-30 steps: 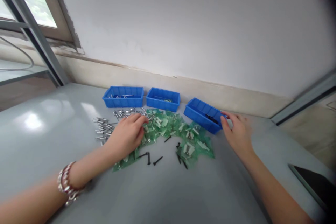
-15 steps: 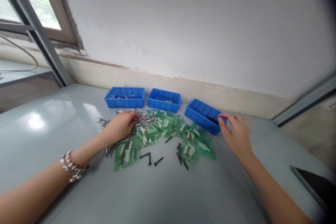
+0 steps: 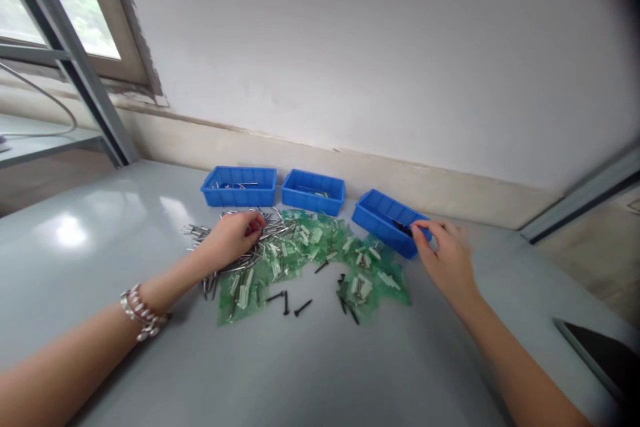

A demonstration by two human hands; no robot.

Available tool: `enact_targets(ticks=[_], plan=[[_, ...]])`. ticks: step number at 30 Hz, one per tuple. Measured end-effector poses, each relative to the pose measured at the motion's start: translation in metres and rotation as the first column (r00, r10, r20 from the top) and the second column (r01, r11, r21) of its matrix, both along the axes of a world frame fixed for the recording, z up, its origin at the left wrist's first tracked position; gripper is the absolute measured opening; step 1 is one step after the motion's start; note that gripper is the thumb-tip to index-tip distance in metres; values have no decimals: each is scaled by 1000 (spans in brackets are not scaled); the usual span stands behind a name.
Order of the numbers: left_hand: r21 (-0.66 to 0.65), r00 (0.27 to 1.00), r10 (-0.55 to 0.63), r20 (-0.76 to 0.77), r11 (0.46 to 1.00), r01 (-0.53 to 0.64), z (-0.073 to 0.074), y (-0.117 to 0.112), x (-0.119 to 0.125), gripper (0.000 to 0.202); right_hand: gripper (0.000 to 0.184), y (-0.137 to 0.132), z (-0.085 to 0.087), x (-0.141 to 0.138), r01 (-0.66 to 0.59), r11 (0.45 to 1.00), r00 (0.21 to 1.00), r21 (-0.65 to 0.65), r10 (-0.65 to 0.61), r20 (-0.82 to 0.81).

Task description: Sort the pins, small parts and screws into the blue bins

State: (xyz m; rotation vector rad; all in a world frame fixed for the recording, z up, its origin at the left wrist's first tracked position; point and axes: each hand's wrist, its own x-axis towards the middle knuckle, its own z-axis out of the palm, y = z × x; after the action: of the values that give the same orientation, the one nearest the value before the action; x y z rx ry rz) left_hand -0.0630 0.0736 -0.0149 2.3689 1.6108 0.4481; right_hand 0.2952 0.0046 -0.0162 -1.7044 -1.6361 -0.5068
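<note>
Silver pins are lying under and around the left hand, which is resting with bent fingers, its grip hidden. Slim and shiny, they are pointing many ways, long axes crossing. The right hand is resting, half-closed, by the right end of a blue bin; its grip is unclear.
</note>
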Motion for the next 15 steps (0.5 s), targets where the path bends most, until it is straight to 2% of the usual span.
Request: enact_targets(ticks=[3, 8, 11, 15], plan=[[50, 999, -36, 30, 998, 34, 2, -1, 1, 19, 36, 0, 0, 0, -12, 1000, 1000, 1, 12, 6], [91, 975, -219, 26, 972, 216, 8, -14, 9, 35, 32, -2, 2, -7, -79, 997, 997, -25, 80, 7], [39, 960, -278, -26, 960, 279, 10, -25, 14, 41, 28, -5, 3, -15, -130, 990, 991, -46, 132, 23], [-91, 965, -259, 31, 961, 261, 10, -31, 17, 42, 25, -7, 2, -25, -212, 976, 975, -47, 215, 55]])
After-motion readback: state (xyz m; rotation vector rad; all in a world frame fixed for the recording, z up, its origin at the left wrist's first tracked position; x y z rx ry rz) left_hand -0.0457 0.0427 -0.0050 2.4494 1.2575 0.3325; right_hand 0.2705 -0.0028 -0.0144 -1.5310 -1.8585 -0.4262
